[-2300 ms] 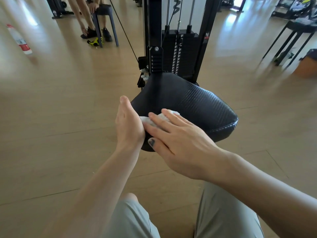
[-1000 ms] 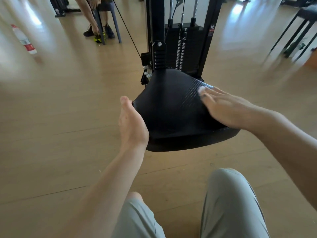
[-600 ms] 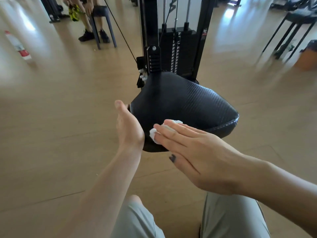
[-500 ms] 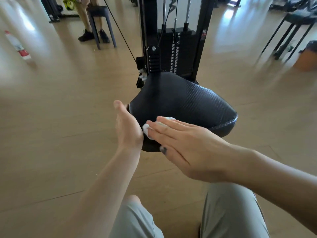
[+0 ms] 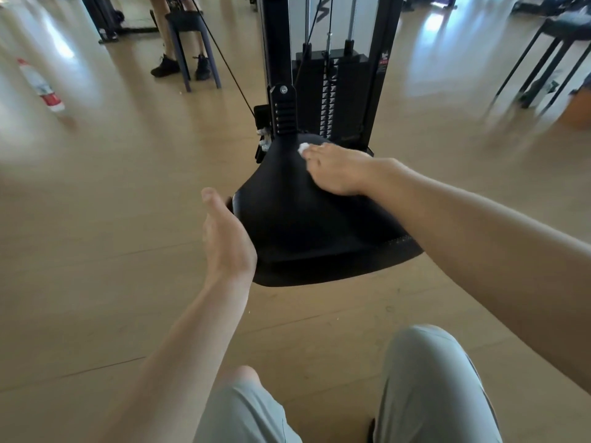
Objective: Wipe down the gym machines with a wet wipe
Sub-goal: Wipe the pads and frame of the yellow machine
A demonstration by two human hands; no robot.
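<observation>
The right hand (image 5: 335, 172) lies flat, fingers together, pressing a crumpled white wet wipe (image 5: 303, 147) onto the far end of a black padded seat (image 5: 297, 225). The left hand (image 5: 224, 238), open and upright, braces the seat's near left edge. The wipe looks soft, light and limp, best pinned under flat fingertips; the vinyl pad seems firm and probably slick when damp. Just beyond stand the seat post (image 5: 283, 107) and the weight stack (image 5: 335, 97), crowding the far end. A plastic bottle (image 5: 41, 86) stands well apart on the wooden floor (image 5: 112, 203).
</observation>
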